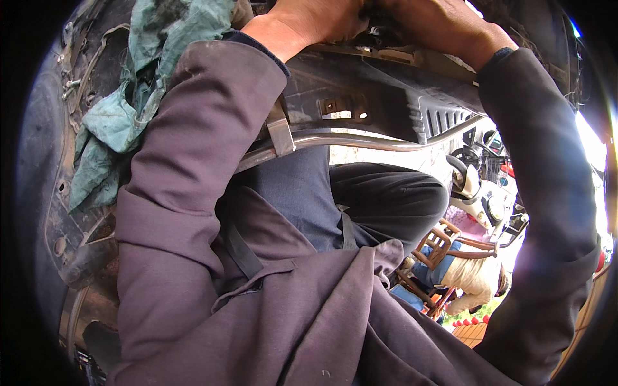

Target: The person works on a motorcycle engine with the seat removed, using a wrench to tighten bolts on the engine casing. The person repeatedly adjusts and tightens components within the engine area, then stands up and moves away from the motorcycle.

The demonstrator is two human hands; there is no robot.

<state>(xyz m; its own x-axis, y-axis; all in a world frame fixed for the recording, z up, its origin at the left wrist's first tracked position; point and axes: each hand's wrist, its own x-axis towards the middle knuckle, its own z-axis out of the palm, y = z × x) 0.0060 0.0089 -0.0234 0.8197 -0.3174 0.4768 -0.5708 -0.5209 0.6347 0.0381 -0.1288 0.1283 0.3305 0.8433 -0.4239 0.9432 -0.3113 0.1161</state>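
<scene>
At the upper edge my left hand [315, 18] and my right hand [428, 24] come close together over a dark gap in a vehicle's worn black body. The fingers of both are cut off or lost in shadow, so what they hold, if anything, cannot be seen. Just below them runs a dusty black panel [380, 80] with a row of slots at its right end. A bent metal tube [360, 139] with a flat metal bracket [280, 136] crosses beneath it. A crumpled teal rag [112, 122] hangs beside my left forearm.
Dirty bodywork with thin cables [96, 58] curves along the left. My bent knee [393, 196] lies below the tube. On the right, beyond the vehicle, are a parked scooter [479, 193], a brown wooden chair [444, 244] and a person in a tan top [473, 275].
</scene>
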